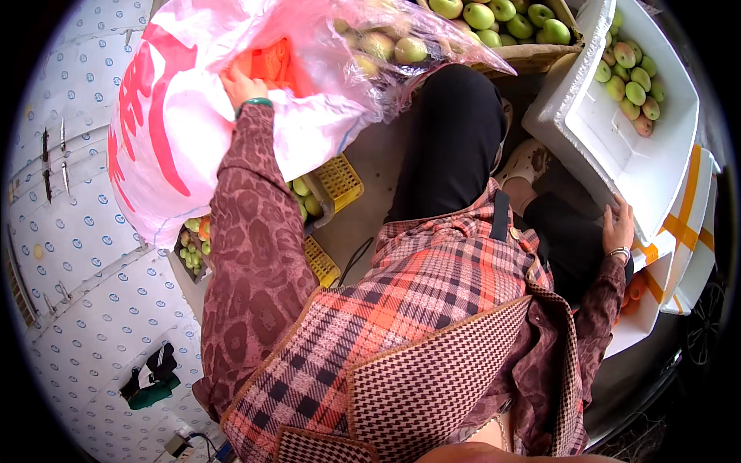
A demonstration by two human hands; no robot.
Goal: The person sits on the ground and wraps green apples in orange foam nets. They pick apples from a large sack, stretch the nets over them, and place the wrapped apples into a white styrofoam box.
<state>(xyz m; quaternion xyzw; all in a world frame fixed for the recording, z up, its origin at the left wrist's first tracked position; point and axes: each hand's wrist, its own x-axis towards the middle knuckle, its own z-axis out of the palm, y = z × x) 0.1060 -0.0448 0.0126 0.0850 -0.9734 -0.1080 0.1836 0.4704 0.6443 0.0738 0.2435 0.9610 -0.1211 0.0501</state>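
One sack [201,131] lies against the left hand [242,88].

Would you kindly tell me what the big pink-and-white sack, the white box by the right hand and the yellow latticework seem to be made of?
Sack: probably flexible plastic, faintly glossy, judging by its soft creases; film or fine weave is unclear.
White box: most likely polystyrene foam, matt, given its thick walls and rough, grainy rim.
Yellow latticework: apparently moulded plastic, from its regular holes.
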